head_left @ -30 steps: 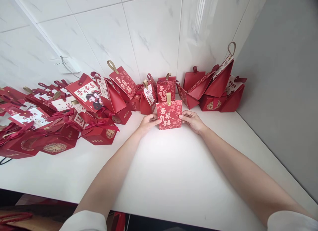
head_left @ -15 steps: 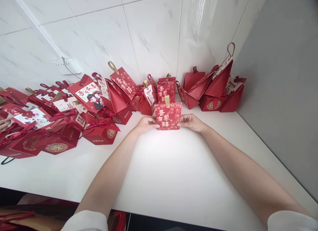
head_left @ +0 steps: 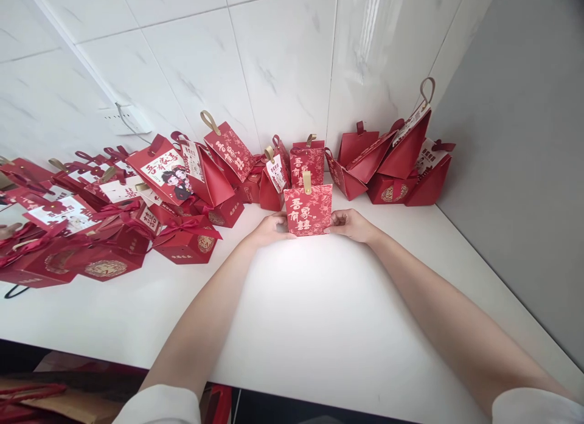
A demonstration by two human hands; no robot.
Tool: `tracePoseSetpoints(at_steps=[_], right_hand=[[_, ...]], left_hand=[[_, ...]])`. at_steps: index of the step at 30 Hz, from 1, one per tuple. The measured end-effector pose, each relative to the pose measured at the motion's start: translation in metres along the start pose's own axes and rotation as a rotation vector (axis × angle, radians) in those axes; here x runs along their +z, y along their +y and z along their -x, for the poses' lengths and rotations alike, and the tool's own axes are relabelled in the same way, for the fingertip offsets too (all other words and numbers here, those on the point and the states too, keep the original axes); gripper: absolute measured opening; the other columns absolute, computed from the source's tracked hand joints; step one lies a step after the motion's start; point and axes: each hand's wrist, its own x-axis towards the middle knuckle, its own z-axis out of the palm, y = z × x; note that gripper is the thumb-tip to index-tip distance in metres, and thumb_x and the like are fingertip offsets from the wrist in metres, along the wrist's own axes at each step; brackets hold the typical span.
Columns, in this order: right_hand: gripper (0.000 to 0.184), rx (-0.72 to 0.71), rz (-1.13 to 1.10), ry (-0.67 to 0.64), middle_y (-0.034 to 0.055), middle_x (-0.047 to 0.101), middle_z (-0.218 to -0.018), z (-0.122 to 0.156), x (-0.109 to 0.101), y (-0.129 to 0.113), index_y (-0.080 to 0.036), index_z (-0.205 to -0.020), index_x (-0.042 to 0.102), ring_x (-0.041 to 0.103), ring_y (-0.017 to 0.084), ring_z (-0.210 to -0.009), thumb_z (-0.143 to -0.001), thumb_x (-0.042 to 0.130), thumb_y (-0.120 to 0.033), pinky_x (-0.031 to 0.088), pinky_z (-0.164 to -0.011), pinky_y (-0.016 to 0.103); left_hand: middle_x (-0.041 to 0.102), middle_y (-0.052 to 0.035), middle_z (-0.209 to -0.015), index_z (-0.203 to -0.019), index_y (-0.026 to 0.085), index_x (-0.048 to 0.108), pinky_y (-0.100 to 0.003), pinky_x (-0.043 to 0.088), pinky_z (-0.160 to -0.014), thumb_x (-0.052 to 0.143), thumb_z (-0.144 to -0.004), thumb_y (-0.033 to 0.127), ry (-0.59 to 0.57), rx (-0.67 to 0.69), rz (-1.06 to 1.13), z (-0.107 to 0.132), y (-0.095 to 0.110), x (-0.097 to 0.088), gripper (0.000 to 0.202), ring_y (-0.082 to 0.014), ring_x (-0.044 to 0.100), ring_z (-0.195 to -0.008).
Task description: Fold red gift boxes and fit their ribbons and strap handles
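Observation:
A small red gift box (head_left: pixel 308 210) with white characters and a gold loop handle on top stands upright on the white table (head_left: pixel 319 326). My left hand (head_left: pixel 270 228) grips its left edge with closed fingers. On the opposite edge, my right hand (head_left: pixel 350 223) pinches it the same way. The box stands just in front of the row of other red boxes against the wall.
Several red gift boxes with ribbons and loop handles crowd the back wall (head_left: pixel 301 162) and pile up at the left (head_left: pixel 114 229). A further group sits in the back right corner (head_left: pixel 401 162). A wall socket (head_left: pixel 125 120) sits on the tiled wall. A grey wall borders the right.
Both hands have pushed the small red box a little farther away, toward the row at the wall. It stands slightly more upright now.

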Motion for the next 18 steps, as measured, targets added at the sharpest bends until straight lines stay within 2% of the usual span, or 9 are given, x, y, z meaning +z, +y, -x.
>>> tracePoseSetpoints(at_steps=[7,11,14,18], right_hand=[[0.041,0.032,-0.027,0.015,0.0027,0.067,-0.067,0.001,-0.004,0.002,-0.016,-0.069,0.066,0.058,0.015,-0.063,-0.057,0.083,-0.051,0.049,-0.065,0.031],[0.044,0.006,0.011,0.024,0.0031,0.065,-0.066,0.000,-0.004,0.003,-0.017,-0.072,0.063,0.058,0.016,-0.060,-0.063,0.078,-0.057,0.049,-0.064,0.032],[0.043,-0.061,0.061,0.157,0.0026,0.062,-0.072,-0.001,-0.001,0.002,-0.020,-0.073,0.057,0.057,0.017,-0.067,-0.073,0.068,-0.061,0.048,-0.069,0.034],[0.032,-0.280,0.343,0.384,0.0038,0.059,-0.085,0.002,0.009,-0.003,-0.023,-0.079,0.052,0.055,0.021,-0.085,-0.086,0.057,-0.053,0.043,-0.084,0.036]], left_hand=[[0.065,-0.0110,-0.116,-0.088,0.014,0.073,-0.039,0.044,-0.093,0.082,-0.061,0.040,0.034,-0.027,0.160,0.003,0.005,0.004,0.038,-0.0284,0.058,-0.109],[0.066,-0.0102,-0.112,-0.094,0.013,0.070,-0.038,0.046,-0.089,0.080,-0.063,0.043,0.007,-0.137,0.296,0.004,0.011,0.007,0.044,-0.0248,0.062,-0.100],[0.068,-0.0076,-0.101,-0.098,0.013,0.067,-0.035,0.046,-0.085,0.076,-0.067,0.049,0.081,-0.203,0.320,0.000,0.011,0.012,0.048,-0.0207,0.062,-0.088],[0.066,-0.0071,-0.108,-0.102,0.017,0.066,-0.033,0.044,-0.088,0.065,-0.076,0.057,0.226,-0.123,0.324,-0.008,0.011,0.019,0.048,-0.0212,0.059,-0.098]])
